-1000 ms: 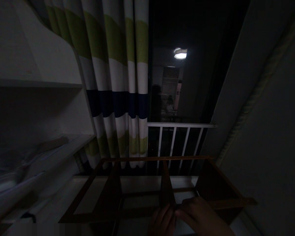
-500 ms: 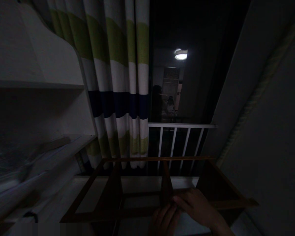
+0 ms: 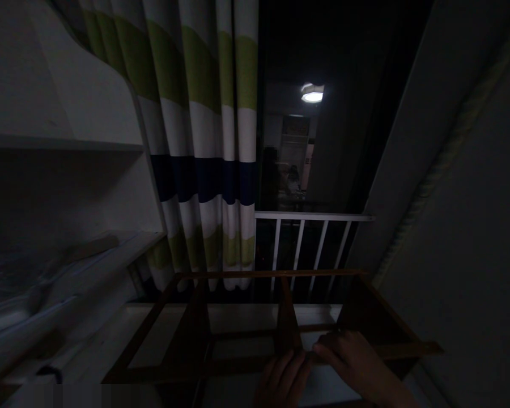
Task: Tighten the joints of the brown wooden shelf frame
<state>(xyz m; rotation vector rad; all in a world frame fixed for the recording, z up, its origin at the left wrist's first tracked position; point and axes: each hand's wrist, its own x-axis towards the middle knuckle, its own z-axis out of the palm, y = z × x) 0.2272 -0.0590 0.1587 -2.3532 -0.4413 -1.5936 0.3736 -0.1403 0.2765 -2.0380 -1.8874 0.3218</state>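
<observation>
A brown wooden frame (image 3: 276,274) with upright dividers is seen lying on the white worktop (image 3: 238,317). Its far rail is turned toward the worktop's back edge, below the white railing (image 3: 310,216) and the striped curtain (image 3: 204,141). The scene is very dark, and fine detail is lost.

Both hands are set at the worktop's near edge, where the middle divider (image 3: 287,323) meets the frame's near rail (image 3: 221,367). The left hand (image 3: 283,378) is laid with its fingers stretched out and close together, their tips touching the foot of the divider; nothing is enclosed by its grip. The right hand (image 3: 352,361) is bent over the rail just right of the divider, fingertips down on the wood. Whether its grip is closed round the rail cannot be told.

The step in hand is judged to be work on this one joint, by feel as much as by sight. Any next move there would call for the rail to be steadied by one hand while the divider is pressed or aligned by the other, with care taken in the poor light.
</observation>
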